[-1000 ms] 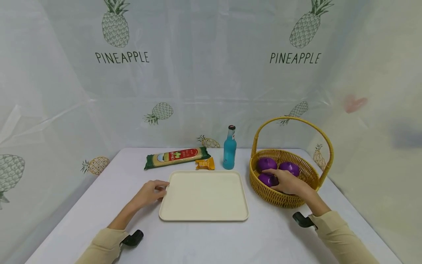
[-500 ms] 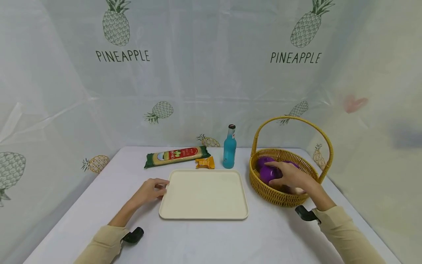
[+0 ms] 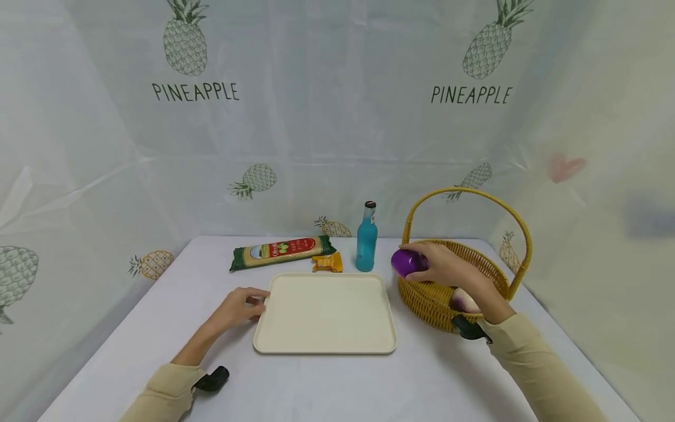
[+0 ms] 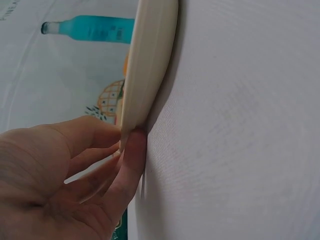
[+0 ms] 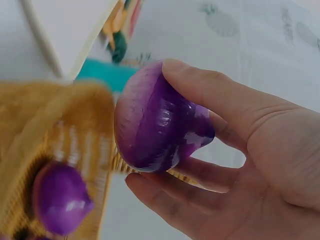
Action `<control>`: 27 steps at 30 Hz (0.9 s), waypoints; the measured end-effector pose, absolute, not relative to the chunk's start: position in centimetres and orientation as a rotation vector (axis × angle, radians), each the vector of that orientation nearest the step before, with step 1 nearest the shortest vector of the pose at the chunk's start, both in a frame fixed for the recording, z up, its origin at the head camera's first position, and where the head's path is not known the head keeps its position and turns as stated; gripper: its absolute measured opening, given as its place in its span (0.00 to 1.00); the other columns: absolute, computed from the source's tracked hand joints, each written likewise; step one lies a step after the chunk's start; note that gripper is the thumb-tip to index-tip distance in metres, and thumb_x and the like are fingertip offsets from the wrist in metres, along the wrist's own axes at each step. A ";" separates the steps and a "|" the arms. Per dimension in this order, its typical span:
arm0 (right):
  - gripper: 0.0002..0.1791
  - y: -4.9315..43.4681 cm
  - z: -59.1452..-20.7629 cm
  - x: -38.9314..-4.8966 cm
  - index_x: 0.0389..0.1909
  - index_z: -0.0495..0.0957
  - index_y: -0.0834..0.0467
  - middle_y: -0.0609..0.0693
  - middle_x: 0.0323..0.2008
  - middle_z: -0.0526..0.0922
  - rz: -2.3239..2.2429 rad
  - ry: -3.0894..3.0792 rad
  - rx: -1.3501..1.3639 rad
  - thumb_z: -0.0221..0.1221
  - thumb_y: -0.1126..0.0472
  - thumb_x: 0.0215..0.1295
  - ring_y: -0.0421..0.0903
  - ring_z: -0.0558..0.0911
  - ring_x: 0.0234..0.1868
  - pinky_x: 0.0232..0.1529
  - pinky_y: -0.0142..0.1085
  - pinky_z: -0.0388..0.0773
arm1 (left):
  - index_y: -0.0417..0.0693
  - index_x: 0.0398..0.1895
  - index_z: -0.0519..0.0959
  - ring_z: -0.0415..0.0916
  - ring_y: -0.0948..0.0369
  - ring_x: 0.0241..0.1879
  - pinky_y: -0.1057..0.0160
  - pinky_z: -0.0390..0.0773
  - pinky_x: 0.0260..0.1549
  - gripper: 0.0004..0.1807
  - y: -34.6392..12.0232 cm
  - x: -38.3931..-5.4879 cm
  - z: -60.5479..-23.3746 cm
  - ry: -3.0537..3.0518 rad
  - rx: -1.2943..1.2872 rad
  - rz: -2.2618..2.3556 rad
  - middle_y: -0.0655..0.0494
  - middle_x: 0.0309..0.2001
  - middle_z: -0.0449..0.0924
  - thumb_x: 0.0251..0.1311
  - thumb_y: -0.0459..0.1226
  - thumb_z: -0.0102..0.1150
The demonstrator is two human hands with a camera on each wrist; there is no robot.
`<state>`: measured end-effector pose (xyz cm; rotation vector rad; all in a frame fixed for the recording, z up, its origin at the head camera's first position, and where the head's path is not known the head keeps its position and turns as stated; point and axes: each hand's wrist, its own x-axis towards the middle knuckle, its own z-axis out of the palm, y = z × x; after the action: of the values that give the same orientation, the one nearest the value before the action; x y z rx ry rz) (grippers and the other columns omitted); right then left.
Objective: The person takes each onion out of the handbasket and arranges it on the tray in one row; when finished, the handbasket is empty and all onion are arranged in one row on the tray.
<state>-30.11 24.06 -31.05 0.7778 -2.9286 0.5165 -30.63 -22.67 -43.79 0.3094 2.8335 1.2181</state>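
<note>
I have open room above the cream, flat rectangular tray; beyond it stands an upright blue bottle, rightward the arched handle of a round golden woven basket bars a high pass, and my left hand blocks the left edge

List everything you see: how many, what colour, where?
Table: one, white, foreground
Pineapple-print curtain: one, grey-white, behind table
Tray: one, cream, table's centre
Long packet: one, tan and green, back left
Bottle: one, blue, behind tray
Wrapped snack: one, orange, beside packet
Wicker basket: one, golden, right
Basket onions: at least two, purple, inside
Held onion: one, purple, near basket rim
Left hand: one, at tray's left edge
Right hand: one, gripping onion
Sleeves: two, beige, forearms
Wrist cameras: two, black, wrists
</note>
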 end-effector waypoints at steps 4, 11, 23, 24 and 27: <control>0.39 21.4 -31.0 -30.7 0.69 0.67 0.60 0.63 0.60 0.76 0.558 -2.960 0.817 0.68 0.53 0.58 0.56 0.79 0.55 0.55 0.50 0.82 | 0.39 0.54 0.81 0.81 0.61 0.33 0.65 0.84 0.28 0.19 -22.7 -30.6 -43.9 2.832 0.296 1.221 0.41 0.45 0.83 0.57 0.28 0.60; 0.38 15.7 -32.7 -32.6 0.70 0.67 0.56 0.60 0.62 0.76 0.550 -3.007 0.903 0.68 0.53 0.59 0.55 0.77 0.58 0.58 0.48 0.80 | 0.39 0.54 0.81 0.81 0.62 0.32 0.66 0.85 0.29 0.19 -22.5 -30.6 -43.9 2.823 0.266 1.244 0.43 0.44 0.84 0.57 0.28 0.60; 0.39 5.1 -36.3 -35.6 0.71 0.66 0.49 0.53 0.65 0.73 0.570 -3.090 0.998 0.68 0.51 0.59 0.52 0.72 0.64 0.61 0.44 0.78 | 0.39 0.54 0.81 0.82 0.61 0.32 0.65 0.85 0.29 0.20 -22.7 -30.6 -43.8 2.820 0.268 1.237 0.42 0.44 0.84 0.57 0.27 0.60; 0.39 4.3 -36.6 -35.9 0.71 0.66 0.49 0.53 0.65 0.73 0.575 -3.081 1.006 0.68 0.51 0.59 0.51 0.72 0.64 0.62 0.44 0.78 | 0.39 0.54 0.81 0.82 0.62 0.31 0.65 0.85 0.29 0.20 -22.7 -30.6 -43.8 2.820 0.267 1.237 0.42 0.44 0.84 0.57 0.27 0.60; 0.38 2.2 -37.5 -36.5 0.70 0.66 0.49 0.52 0.66 0.73 0.605 -3.065 0.985 0.68 0.49 0.59 0.50 0.73 0.65 0.64 0.44 0.77 | 0.38 0.55 0.81 0.83 0.61 0.31 0.65 0.86 0.30 0.20 -22.6 -30.7 -43.9 2.810 0.303 1.239 0.40 0.44 0.84 0.57 0.28 0.60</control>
<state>-36.50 2.19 -37.55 0.9851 -3.0647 0.6046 -30.72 -22.60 -43.88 0.3031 2.8097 1.2391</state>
